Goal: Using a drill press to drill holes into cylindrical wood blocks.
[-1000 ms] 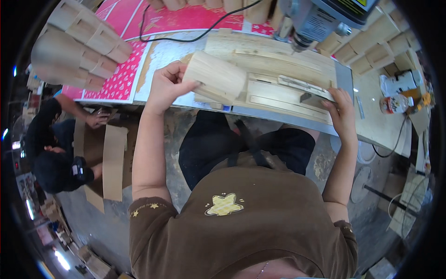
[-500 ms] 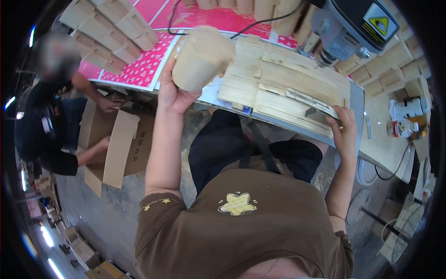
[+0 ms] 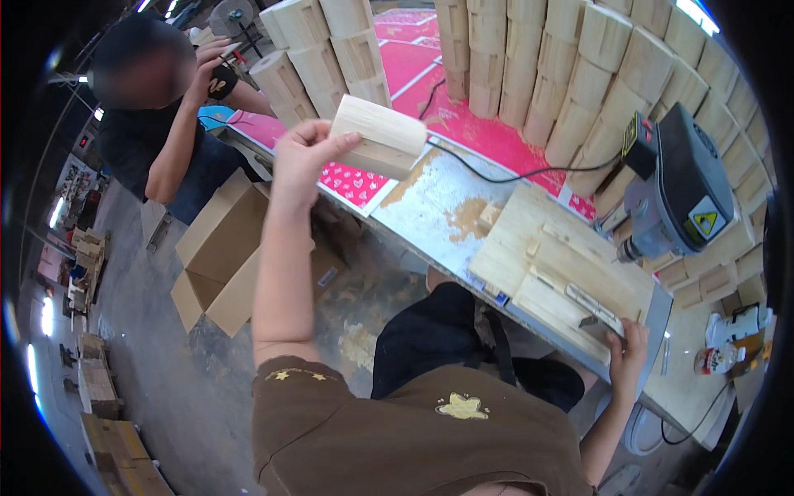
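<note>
My left hand grips a pale wooden block, thumb on the near side and fingers behind. The block has a rounded top and a flat lower face, and it is held up in the air above the bench edge. My right hand is closed on the near right end of a slim metal clamp with a dark plate. That clamp sits on a light wooden jig board with raised strips. Above the board's right side hangs the drill press head, its chuck pointing down.
Tall stacks of similar wooden blocks line the back, with another stack at left. Sawdust and a black cable lie on the bench. An open cardboard box stands left, near a co-worker. A bottle is at right.
My left hand has turned the wooden block onto its side. My right hand remains at the clamp. The view has swung left, and the co-worker's hands have risen from the box.
</note>
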Motion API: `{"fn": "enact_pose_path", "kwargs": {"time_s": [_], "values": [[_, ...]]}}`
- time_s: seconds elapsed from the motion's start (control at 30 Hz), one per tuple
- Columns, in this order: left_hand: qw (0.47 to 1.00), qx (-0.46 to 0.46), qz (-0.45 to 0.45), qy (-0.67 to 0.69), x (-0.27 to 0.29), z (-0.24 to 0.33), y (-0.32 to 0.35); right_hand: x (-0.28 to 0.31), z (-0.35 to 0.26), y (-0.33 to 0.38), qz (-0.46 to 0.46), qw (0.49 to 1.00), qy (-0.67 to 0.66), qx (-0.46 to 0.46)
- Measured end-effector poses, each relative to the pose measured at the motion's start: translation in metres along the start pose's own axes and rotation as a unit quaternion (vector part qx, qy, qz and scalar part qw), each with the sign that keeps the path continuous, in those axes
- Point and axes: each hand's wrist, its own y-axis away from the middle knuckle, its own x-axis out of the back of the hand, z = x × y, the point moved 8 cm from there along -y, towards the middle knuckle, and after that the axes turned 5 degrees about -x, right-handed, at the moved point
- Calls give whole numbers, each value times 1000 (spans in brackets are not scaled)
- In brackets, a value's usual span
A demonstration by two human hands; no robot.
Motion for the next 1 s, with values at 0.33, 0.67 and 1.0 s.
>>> {"fn": "enact_pose_path", "kwargs": {"time_s": [0.33,0.67,1.0], "values": [[742,-350,95,-563,73,125,-121,-1,-5,0,12,1000,2,-14],[769,-217,104,-592,119,128,-210,-7,6,3,-16,996,-7,-86],[707,-62,159,-687,133,85,-263,-6,8,11,41,997,22,-55]]}}
